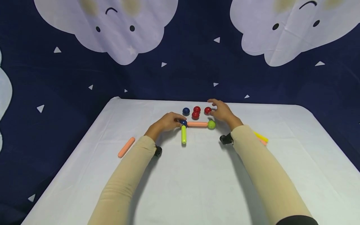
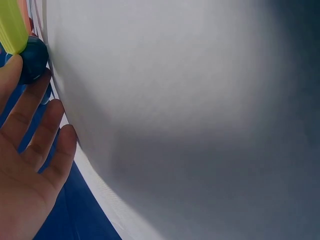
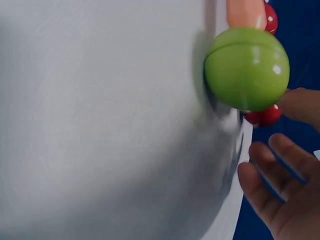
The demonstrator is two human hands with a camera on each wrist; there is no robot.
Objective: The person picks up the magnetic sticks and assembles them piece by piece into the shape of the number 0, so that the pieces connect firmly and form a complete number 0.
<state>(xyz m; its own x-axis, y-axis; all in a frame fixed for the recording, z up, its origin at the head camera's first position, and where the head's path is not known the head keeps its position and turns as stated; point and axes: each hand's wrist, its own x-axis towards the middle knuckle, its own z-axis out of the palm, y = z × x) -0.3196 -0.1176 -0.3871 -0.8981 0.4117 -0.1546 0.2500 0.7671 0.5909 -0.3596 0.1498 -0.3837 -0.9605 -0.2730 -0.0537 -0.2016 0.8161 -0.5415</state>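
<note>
My left hand [image 1: 169,122] pinches a dark blue ball [image 1: 183,123] between thumb and fingertips, seen also in the left wrist view as a blue ball [image 2: 35,60]. From this ball a yellow-green rod [image 1: 184,135] points toward me, and an orange rod [image 1: 197,124] runs right to a green ball [image 1: 212,124]. Behind the green ball, my right hand [image 1: 222,111] reaches around a red ball [image 1: 207,110], its thumb right at the ball and the other fingers spread. In the right wrist view the green ball [image 3: 247,69] partly hides that red ball [image 3: 265,116].
Behind the joined pieces lie a second blue ball [image 1: 186,111] and two more red balls [image 1: 195,115]. A loose orange rod [image 1: 126,147] is left of my left forearm. A yellow rod [image 1: 261,137] and another orange rod are partly hidden by my right sleeve. A patterned cloth hangs behind the white table [image 1: 197,187].
</note>
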